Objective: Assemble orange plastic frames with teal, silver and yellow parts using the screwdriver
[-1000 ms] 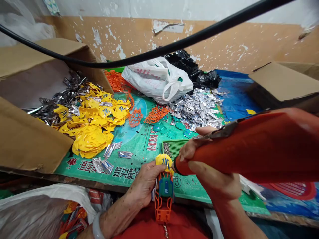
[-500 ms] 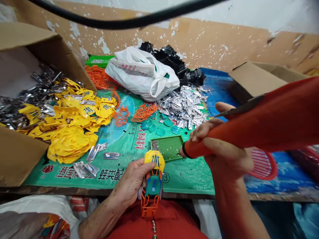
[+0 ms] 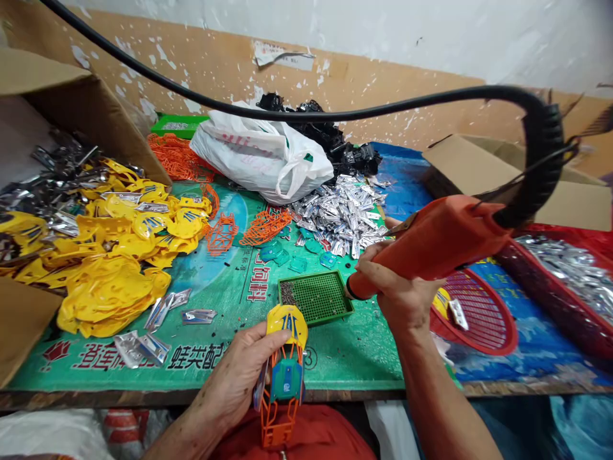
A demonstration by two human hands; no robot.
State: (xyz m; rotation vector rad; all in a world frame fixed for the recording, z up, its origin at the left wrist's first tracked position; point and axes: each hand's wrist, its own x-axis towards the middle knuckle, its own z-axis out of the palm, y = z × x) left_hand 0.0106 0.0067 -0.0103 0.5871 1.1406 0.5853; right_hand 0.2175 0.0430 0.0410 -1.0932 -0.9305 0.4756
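In front of the shallow green plastic tray (image 3: 325, 297), our left hand (image 3: 242, 361) is pinching the yellow, green and orange plastic piece (image 3: 286, 378), seemingly for steadiness, while beside the tray our right hand (image 3: 407, 303) is encircling the red cabled tool (image 3: 431, 237), likely bearing its weight.

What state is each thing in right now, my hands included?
Left hand, closed on assembly
Assembly, joined, held up
Right hand, closed on red tool
Red tool, tilted, tip down
Black cable, curved
Green tray, partly filled
White bag, bulging
Left cardboard box, open, parts spilling out
Right cardboard box, open
Red basket, mostly bare
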